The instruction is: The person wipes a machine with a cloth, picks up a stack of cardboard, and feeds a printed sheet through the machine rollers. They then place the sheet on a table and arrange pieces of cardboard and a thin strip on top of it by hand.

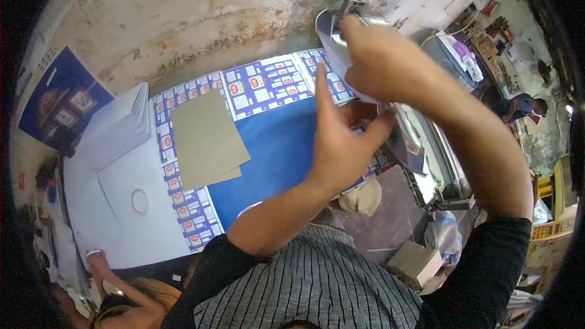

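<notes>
My right hand [381, 61], smeared by motion, is raised over a long curled sheet [336, 49], dark on one side and pale on the other. Its fingers are curled; what they hold, if anything, is hidden. Below it, my left hand [341, 137] has its index finger and thumb stretched apart beside the sheet, and its other fingers are shaded. The sheet lies along a long metal roller machine [429, 140]. Left of my hands, a plain blue sheet [274, 149] lies over printed blue-and-white sheets [259, 82]. Grey-brown boards [207, 137] rest on top.
A ring-shaped roll [139, 200] lies on white sheets [155, 231]. Behind them is a stack of white paper [125, 125]. Another person's hand [97, 263] touches the table's left corner. A cardboard block [414, 265] sits low on the right, and a person [523, 107] is farther off.
</notes>
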`<state>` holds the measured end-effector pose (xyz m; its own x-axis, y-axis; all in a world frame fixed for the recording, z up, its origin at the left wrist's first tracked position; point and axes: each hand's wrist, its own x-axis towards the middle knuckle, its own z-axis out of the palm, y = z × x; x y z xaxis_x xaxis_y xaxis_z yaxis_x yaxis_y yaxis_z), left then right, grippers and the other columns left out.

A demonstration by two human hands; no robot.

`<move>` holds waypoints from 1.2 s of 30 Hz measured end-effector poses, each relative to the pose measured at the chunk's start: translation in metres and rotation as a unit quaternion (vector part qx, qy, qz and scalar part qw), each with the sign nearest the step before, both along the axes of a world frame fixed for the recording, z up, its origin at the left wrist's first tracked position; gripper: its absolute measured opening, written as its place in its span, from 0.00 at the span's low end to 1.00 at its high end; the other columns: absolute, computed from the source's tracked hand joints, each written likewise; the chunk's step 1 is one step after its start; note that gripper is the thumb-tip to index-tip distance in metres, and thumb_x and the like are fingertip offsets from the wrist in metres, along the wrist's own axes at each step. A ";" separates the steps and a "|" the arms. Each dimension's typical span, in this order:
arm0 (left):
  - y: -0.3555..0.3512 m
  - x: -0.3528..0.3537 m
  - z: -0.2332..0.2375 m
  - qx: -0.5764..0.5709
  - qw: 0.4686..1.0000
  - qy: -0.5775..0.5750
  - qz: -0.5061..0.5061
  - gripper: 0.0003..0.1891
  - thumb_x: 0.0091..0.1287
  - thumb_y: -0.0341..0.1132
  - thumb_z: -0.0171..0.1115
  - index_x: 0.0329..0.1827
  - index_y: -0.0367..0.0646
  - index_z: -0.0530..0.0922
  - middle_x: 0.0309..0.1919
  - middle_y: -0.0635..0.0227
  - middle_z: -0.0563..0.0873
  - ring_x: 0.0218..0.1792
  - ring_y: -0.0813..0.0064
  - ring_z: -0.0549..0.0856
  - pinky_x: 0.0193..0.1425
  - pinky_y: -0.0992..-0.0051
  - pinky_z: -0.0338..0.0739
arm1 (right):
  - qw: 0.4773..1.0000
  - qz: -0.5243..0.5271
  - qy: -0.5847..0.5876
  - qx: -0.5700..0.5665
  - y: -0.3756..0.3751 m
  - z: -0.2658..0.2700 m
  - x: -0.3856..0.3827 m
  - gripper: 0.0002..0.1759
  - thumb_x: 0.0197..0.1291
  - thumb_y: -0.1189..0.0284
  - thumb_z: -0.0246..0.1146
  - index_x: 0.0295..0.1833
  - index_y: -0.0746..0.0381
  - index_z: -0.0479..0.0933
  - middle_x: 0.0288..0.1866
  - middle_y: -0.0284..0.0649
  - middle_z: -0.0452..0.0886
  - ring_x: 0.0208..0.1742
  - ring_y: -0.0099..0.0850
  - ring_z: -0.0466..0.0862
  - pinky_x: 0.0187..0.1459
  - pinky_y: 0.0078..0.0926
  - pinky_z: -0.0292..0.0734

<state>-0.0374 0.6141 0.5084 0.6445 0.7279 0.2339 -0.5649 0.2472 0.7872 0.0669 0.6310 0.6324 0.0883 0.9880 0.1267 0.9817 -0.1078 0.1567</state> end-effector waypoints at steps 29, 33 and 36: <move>-0.022 -0.205 -0.273 -0.170 0.763 0.624 -0.007 0.25 0.60 0.29 0.69 0.60 0.29 0.77 0.52 0.51 0.85 0.50 0.62 0.87 0.53 0.66 0.82 | 0.731 -0.361 0.577 -0.052 -0.161 -0.413 0.210 0.35 0.47 0.80 0.68 0.66 0.68 0.71 0.45 0.47 0.84 0.37 0.33 0.85 0.41 0.30 0.81; -0.036 -0.214 -0.280 -0.159 0.716 0.677 0.059 0.25 0.60 0.34 0.70 0.59 0.29 0.78 0.52 0.49 0.86 0.49 0.61 0.87 0.51 0.66 0.82 | 0.783 -0.349 0.514 -0.023 -0.167 -0.423 0.199 0.36 0.45 0.72 0.70 0.64 0.67 0.71 0.43 0.48 0.86 0.42 0.37 0.86 0.45 0.34 0.81; -0.014 -0.170 -0.234 0.029 0.572 0.795 0.199 0.32 0.57 0.42 0.73 0.62 0.32 0.78 0.54 0.47 0.85 0.54 0.52 0.85 0.58 0.60 0.79 | 0.807 -0.326 0.492 -0.028 -0.166 -0.428 0.201 0.34 0.45 0.72 0.70 0.62 0.66 0.72 0.41 0.48 0.85 0.41 0.41 0.86 0.46 0.37 0.81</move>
